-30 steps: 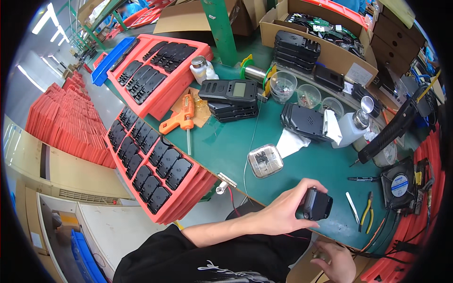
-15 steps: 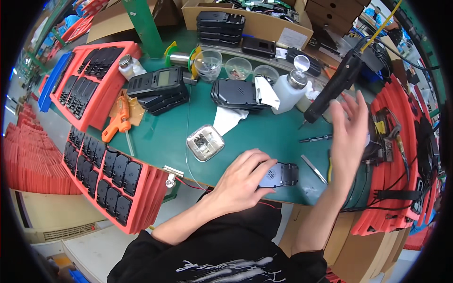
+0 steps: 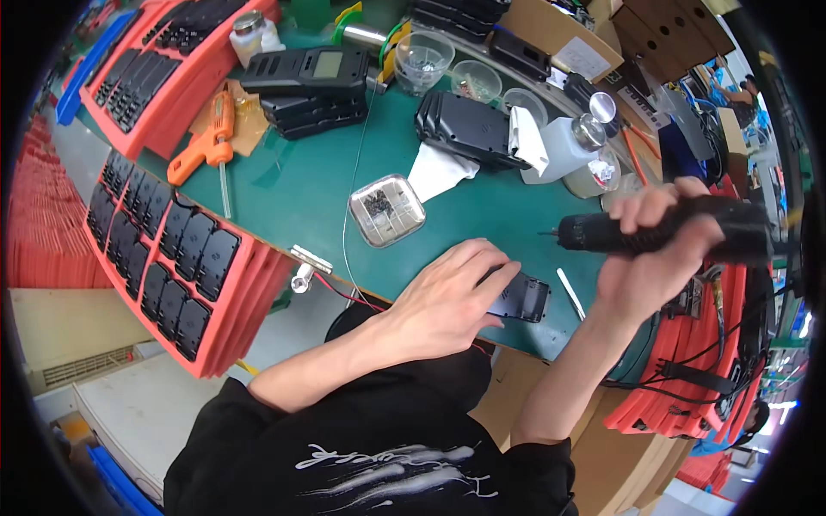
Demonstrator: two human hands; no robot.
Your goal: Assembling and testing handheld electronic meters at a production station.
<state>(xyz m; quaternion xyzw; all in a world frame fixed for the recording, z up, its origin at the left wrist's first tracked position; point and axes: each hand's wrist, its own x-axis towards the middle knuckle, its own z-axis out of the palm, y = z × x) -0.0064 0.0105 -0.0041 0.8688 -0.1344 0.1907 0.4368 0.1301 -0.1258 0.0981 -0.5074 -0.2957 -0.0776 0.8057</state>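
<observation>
My left hand [image 3: 443, 301] is closed on a dark handheld device housing [image 3: 527, 299] that lies near the table's front edge. Its right end shows past my fingers, and the rest is hidden beneath them. My right hand [image 3: 658, 245] is wrapped round a black electric screwdriver [image 3: 595, 234]. The tool lies almost level, its thin bit pointing left, above the table and beyond the housing. Silver tweezers [image 3: 570, 292] rest between the housing and my right forearm. A small metal tray [image 3: 411, 225] with dark screws in it stands beyond my left hand.
Red trays [image 3: 228, 331] of black housings stack up at the left. An orange glue gun [image 3: 209, 142], stacked handheld devices [image 3: 301, 73], plastic cups [image 3: 424, 60] and a white pump bottle [image 3: 555, 150] stand farther back. More red trays [image 3: 680, 387] and cables lie at the right.
My right hand has gone from open beside the hanging screwdriver to gripping it, and the tool has tilted from steep to nearly level. The view has shifted. My left hand stays on the housing.
</observation>
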